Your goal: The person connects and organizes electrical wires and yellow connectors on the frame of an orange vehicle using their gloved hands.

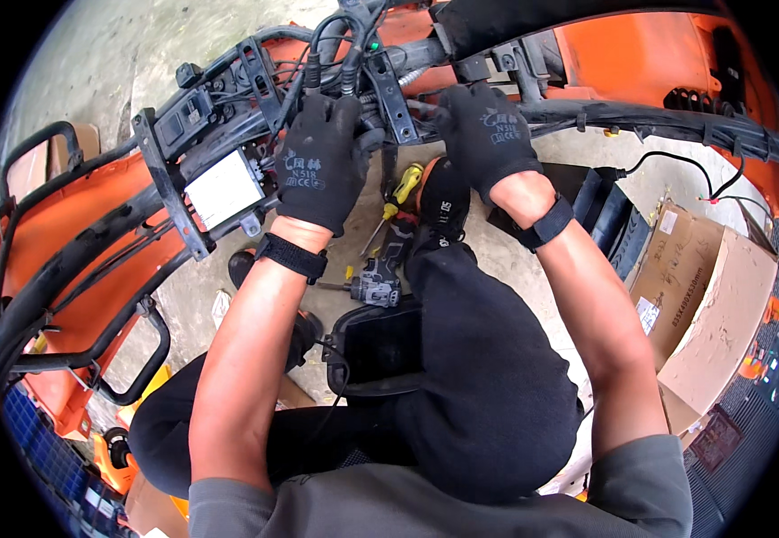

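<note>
My left hand [319, 166], in a black glove, reaches into the cables [328, 54] of an orange vehicle's dark metal frame [228, 117]. Its fingers curl down beside a corrugated sleeve, and their tips are hidden, so what they grip cannot be made out. Across a slotted black bracket [391, 99], my right hand [490, 130], gloved alike, bends its fingers at the frame's right part. Something thin and grey lies by its fingertips, too covered to name. A white-labelled box [225, 191] is fixed in the frame, left of my left hand.
Below my hands, a yellow-handled screwdriver [400, 199] and a grey power drill [378, 280] lie near my shoe. A black open bin [376, 350] stands between my legs. Cardboard boxes [694, 287] are at the right. Orange body panels [640, 54] and black tube rails [143, 359] surround the frame.
</note>
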Tool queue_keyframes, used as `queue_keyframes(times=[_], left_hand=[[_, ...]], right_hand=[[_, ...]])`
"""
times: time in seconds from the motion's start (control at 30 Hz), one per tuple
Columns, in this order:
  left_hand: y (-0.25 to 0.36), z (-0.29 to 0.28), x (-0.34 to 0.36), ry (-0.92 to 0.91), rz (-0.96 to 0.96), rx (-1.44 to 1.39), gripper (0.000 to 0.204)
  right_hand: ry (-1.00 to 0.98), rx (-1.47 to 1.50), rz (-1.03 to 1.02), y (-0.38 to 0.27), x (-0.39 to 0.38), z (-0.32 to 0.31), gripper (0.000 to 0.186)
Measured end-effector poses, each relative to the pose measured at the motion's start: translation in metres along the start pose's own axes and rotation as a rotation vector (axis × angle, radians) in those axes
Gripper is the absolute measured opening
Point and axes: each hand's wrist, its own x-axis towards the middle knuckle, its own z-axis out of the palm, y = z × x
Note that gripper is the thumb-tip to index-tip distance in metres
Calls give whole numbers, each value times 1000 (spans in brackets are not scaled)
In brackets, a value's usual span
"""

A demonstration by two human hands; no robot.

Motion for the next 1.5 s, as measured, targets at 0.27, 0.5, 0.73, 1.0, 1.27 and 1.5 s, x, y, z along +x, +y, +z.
queue_keyframes(times=[0.27,0.5,0.73,1.0,1.27,1.5], left_hand=[[-15,-22,-5,-102,54,-190,23],[-13,-1,3,-49,-48,28,19],[10,13,17,-128,-136,291,14],[4,7,3,-11,-107,-19,20],[-1,8,-4,60,-63,-81,13],[12,3,-8,-1,-151,-72,23]], right_hand=[[173,-11,41,-4,-5,8,14],[207,132,52,-11,-7,1,17],[18,102,75,-14,-16,-13,21],[248,213,203,-4,-7,-6,20],[301,222,280,-7,-6,-2,22],[260,267,303,-3,-7,-7,26]])
